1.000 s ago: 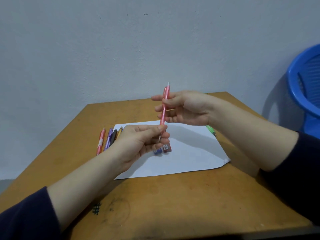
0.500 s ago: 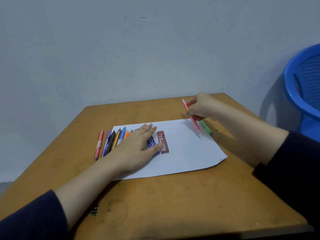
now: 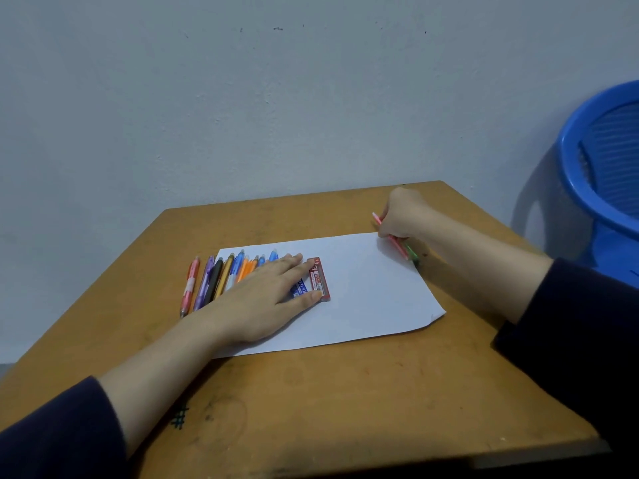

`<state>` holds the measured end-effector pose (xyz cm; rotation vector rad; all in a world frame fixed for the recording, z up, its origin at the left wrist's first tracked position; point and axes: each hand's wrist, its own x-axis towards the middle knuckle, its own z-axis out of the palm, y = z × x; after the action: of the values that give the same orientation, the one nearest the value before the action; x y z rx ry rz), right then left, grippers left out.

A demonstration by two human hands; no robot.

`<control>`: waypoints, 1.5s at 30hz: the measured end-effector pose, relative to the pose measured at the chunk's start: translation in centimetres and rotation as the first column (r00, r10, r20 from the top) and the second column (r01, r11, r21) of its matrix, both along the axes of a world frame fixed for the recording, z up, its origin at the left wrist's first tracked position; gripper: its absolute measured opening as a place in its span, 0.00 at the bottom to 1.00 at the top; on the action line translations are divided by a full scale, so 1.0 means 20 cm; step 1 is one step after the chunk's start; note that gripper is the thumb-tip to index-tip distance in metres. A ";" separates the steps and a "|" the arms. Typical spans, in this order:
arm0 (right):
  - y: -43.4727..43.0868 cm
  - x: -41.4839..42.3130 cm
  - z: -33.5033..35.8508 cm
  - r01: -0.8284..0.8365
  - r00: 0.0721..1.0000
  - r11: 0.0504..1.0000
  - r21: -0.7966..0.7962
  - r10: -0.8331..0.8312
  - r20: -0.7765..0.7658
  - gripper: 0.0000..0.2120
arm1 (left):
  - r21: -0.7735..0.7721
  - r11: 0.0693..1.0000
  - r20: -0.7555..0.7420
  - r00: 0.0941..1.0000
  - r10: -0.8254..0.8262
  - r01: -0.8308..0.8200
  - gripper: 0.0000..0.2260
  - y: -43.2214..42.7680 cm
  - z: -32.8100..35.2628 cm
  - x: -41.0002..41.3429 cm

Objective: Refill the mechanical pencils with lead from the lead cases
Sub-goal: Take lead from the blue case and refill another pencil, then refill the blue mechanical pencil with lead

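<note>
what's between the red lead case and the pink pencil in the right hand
Just bare white paper, per the head view, from the red lead case to the pink pencil in the right hand.

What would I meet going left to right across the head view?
From the left: banded pink pencil → purple pencil → black pencil → left hand lying flat → red lead case → bare white paper → right hand gripping a second pink pencil → blue chair.
</note>
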<state>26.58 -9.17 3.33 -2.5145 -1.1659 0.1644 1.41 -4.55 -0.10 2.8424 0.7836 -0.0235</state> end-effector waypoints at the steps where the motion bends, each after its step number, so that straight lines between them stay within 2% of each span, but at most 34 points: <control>1: 0.00 -0.01 0.00 -0.002 1.000 1.000 -0.016 0.002 0.013 0.11 | -0.002 1.000 -0.003 1.000 -0.001 0.001 0.31 0.00 0.00 0.00; 4: -0.01 -0.02 0.01 0.010 1.000 0.999 -0.048 -0.009 0.023 0.05 | -0.005 1.000 -0.008 1.000 -0.003 0.003 0.32 0.00 0.00 0.00; 6: -0.01 -0.03 0.01 0.002 1.000 0.999 -0.033 -0.002 0.011 0.08 | -0.002 1.000 -0.001 1.000 -0.001 0.001 0.31 0.00 0.00 0.00; 7: -0.02 -0.04 0.00 -0.015 1.000 1.000 -0.013 0.015 0.016 0.06 | -0.003 1.000 0.010 1.000 0.001 -0.001 0.31 0.01 -0.01 0.00; 10: -0.02 -0.11 -0.02 -0.076 0.997 0.985 0.153 0.076 0.009 0.16 | -0.070 0.998 0.127 0.992 0.015 -0.006 0.29 0.01 -0.01 0.00; 12: -0.02 -0.20 -0.02 -0.182 0.982 0.953 0.244 0.190 -0.011 0.16 | -0.145 0.989 0.250 0.966 0.063 -0.027 0.26 0.02 0.01 0.00; 14: -0.04 -0.32 -0.03 -0.303 0.946 0.908 0.289 0.323 -0.022 0.15 | -0.143 0.987 0.299 0.948 0.114 -0.073 0.24 0.06 0.05 -0.03; 18: -0.09 -0.48 -0.08 -0.552 0.824 0.790 0.267 0.565 0.032 0.17 | -0.123 0.979 0.248 0.951 0.187 -0.161 0.21 0.19 0.11 -0.12; 23: -0.09 -0.53 -0.16 -0.712 0.702 0.684 0.159 0.700 0.130 0.21 | -0.231 0.960 0.190 0.960 0.205 -0.160 0.21 0.30 0.09 -0.15; 26: -0.08 -0.52 -0.17 -0.718 0.695 0.689 0.101 0.699 0.170 0.20 | -0.271 0.954 0.152 0.974 0.171 -0.125 0.24 0.33 0.08 -0.14; 31: -0.08 -0.51 -0.18 -0.669 0.742 0.734 0.118 0.654 0.145 0.21 | -0.252 0.963 0.091 0.989 0.121 -0.094 0.25 0.37 0.08 -0.11; 33: -0.08 -0.52 -0.17 -0.661 0.750 0.741 0.122 0.646 0.143 0.21 | -0.266 0.961 0.079 0.991 0.107 -0.083 0.32 0.38 0.09 -0.11; 36: -0.08 -0.52 -0.18 -0.652 0.758 0.749 0.120 0.639 0.127 0.21 | -0.191 0.980 -0.007 0.998 0.063 -0.063 0.43 0.41 0.09 -0.10; 40: -0.08 -0.52 -0.18 -0.641 0.767 0.758 0.121 0.634 0.099 0.21 | -0.245 0.969 -0.070 0.997 0.023 -0.039 0.37 0.43 0.12 -0.07; 43: -0.08 -0.52 -0.17 -0.643 0.765 0.755 0.129 0.637 0.093 0.21 | -0.294 0.950 -0.033 0.995 0.096 -0.102 0.33 0.43 0.13 -0.07; 45: -0.08 -0.52 -0.17 -0.641 0.767 0.756 0.134 0.636 0.086 0.21 | -0.310 0.939 0.011 0.987 0.163 -0.151 0.34 0.44 0.13 -0.08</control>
<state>16.28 -10.81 -0.07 -1.8894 -1.9380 0.1907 -0.25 4.22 2.47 2.4742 0.9094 -0.0655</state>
